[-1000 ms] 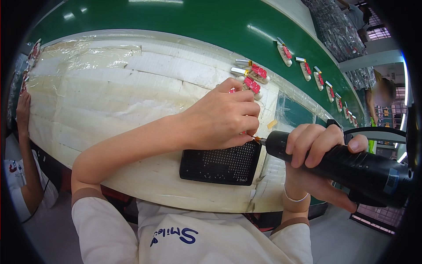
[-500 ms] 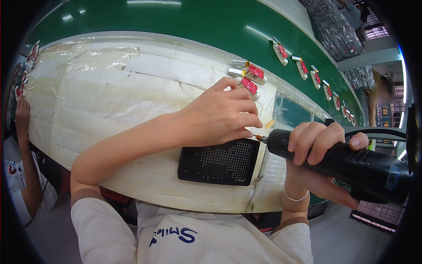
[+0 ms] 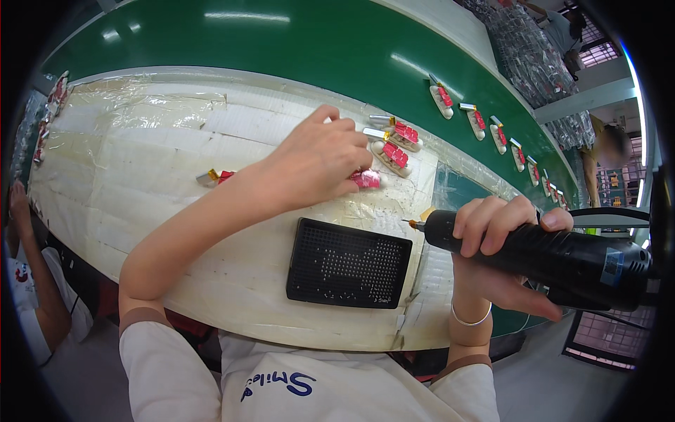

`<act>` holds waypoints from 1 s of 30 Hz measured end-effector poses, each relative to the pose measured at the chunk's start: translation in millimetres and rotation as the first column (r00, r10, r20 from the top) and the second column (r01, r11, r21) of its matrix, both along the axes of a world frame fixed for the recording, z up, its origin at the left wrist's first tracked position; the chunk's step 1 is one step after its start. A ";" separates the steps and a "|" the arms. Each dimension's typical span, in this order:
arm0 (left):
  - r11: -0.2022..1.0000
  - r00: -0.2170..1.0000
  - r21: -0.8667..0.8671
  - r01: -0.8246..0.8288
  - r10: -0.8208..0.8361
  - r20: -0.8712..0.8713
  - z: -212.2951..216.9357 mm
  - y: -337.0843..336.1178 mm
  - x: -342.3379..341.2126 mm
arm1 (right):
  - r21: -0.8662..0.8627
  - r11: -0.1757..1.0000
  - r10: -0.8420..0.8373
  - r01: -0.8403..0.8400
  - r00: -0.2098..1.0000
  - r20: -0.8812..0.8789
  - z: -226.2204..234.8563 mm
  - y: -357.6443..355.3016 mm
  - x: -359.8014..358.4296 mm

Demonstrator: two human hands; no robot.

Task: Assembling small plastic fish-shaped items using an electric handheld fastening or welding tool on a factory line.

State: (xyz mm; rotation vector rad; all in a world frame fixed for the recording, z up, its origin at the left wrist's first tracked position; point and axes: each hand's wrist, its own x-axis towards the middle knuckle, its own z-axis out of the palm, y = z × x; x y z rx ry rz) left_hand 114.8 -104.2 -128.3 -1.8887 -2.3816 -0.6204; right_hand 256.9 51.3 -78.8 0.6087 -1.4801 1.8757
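Note:
My left hand (image 3: 327, 158) reaches over the covered table with its fingers bent round a small red-and-white assembly (image 3: 367, 180); the fingers hide part of it. Beneath my left forearm, another assembly (image 3: 209, 178) shows a silver end and some red, the rest hidden. My right hand (image 3: 503, 232) grips a black electric screwdriver (image 3: 562, 264), held sideways with its bit pointing left and touching nothing. Between the hands and nearer me lies a black tray (image 3: 299, 288) of small holes, many holding tiny screws. Two more red assemblies (image 3: 391, 157) with silver cylinders lie just beyond my left fingers.
A green belt or tabletop (image 3: 330, 35) curves along the far side, with a row of similar assemblies (image 3: 477, 121) at right. A dark cable (image 3: 605, 210) runs behind the screwdriver. Another person's arm (image 3: 31, 260) is at far left; grey plastic-wrapped goods (image 3: 534, 53) stand at far right.
My left hand has moved away from the screwdriver bit, up and left, onto the red-and-white assembly. An assembly now shows by my left forearm. My right hand keeps hold of the screwdriver.

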 end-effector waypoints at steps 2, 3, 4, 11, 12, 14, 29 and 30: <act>0.998 0.994 0.010 0.066 -0.067 0.082 -8.2 3.8 11.6 | -0.008 1.000 -0.017 0.017 1.000 0.011 -1.9 -0.2 -0.2; 0.991 0.977 0.024 0.131 -0.133 0.165 -10.7 5.2 17.6 | -0.009 1.000 -0.018 0.018 1.000 0.015 -2.7 -0.3 -1.7; 0.988 0.966 0.069 0.142 -0.153 0.207 -15.6 6.7 21.8 | -0.010 1.000 -0.019 0.019 1.000 0.020 -3.8 0.5 -3.5; 0.981 0.944 0.086 0.171 -0.189 0.270 -19.2 9.4 21.1 | 0.066 0.997 0.031 -0.033 0.999 0.031 -18.4 11.0 -15.9; 0.981 0.940 0.086 0.175 -0.192 0.281 -19.3 9.0 20.7 | 0.067 0.997 0.032 -0.034 0.999 0.030 -20.0 11.1 -16.6; 0.980 0.936 0.087 0.178 -0.196 0.292 -19.5 8.7 20.3 | 0.090 0.995 0.027 -0.031 0.998 0.048 -22.6 10.8 -17.2; 0.970 0.898 0.089 0.228 -0.245 0.366 -23.6 11.2 16.8 | 0.086 0.996 0.030 -0.033 0.999 0.041 -29.3 8.6 -15.6; 0.971 0.879 0.056 0.233 -0.235 0.415 -22.7 11.6 15.2 | 0.085 0.996 0.028 -0.032 0.998 0.049 -25.4 6.3 -13.0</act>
